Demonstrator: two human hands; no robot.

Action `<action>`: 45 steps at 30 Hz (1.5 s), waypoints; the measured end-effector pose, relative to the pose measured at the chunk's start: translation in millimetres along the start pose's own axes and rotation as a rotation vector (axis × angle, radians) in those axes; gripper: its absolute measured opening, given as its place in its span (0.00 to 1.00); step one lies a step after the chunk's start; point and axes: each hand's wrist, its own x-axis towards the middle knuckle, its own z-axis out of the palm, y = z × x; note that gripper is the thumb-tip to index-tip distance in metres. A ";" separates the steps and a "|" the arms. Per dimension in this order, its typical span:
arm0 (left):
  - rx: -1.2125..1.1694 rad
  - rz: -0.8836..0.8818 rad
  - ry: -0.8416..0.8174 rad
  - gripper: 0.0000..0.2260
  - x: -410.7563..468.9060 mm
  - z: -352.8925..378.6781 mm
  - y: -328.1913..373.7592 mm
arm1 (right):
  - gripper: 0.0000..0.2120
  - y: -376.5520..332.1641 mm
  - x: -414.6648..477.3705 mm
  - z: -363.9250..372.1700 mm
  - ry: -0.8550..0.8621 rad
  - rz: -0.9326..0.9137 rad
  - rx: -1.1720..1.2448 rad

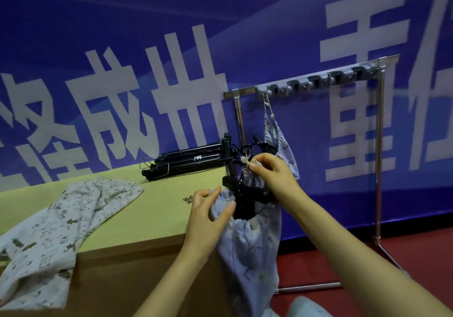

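A pair of light blue trousers point(247, 250) hangs down past the table's right corner, its elastic waistband clipped onto a black clip hanger point(247, 194). My left hand point(208, 213) pinches the waistband's left end. My right hand point(272, 172) pinches the waistband's right end by the beige drawstring knot point(245, 161), above the hanger. A second blue garment point(282, 145) hangs by its drawstring from a hook on the metal rack point(378, 145).
A stack of black hangers point(186, 161) lies at the back of the yellow-green table point(152, 208). Patterned pale trousers point(56, 231) lie spread on the table's left. A blue banner covers the wall behind. Red floor lies to the right.
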 end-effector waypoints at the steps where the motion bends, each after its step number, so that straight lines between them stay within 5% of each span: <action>1: -0.037 -0.006 -0.023 0.17 -1.4 2.4 -0.2 | 0.06 -1.9 0.0 -0.4 0.009 -0.010 0.016; 6: -0.065 -0.024 -0.110 0.04 -5.8 28.3 0.7 | 0.09 -17.3 4.0 -3.3 0.000 -0.033 0.099; 11: -0.064 -0.093 -0.022 0.09 4.5 54.4 18.2 | 0.07 -25.9 10.2 -15.7 0.055 -0.003 0.115; 15: -0.031 0.029 0.140 0.12 42.3 68.9 44.7 | 0.07 -24.4 22.0 -30.6 0.078 0.079 0.205; 21: -0.258 0.035 -0.178 0.05 96.9 111.3 65.2 | 0.07 -13.4 39.2 -61.4 0.116 0.111 0.256; 24: -0.249 0.035 -0.235 0.11 118.4 132.1 64.5 | 0.06 -8.3 56.5 -81.8 0.130 0.080 0.189; 32: -0.288 0.031 -0.185 0.08 196.2 192.4 92.7 | 0.06 14.8 121.4 -136.9 0.430 0.007 0.022; 38: -0.288 0.015 -0.038 0.08 263.6 236.3 96.9 | 0.07 34.8 185.3 -172.3 0.466 -0.031 -0.143; 45: -0.315 0.014 0.020 0.09 310.2 264.7 84.0 | 0.08 57.6 239.7 -164.7 0.454 -0.058 -0.067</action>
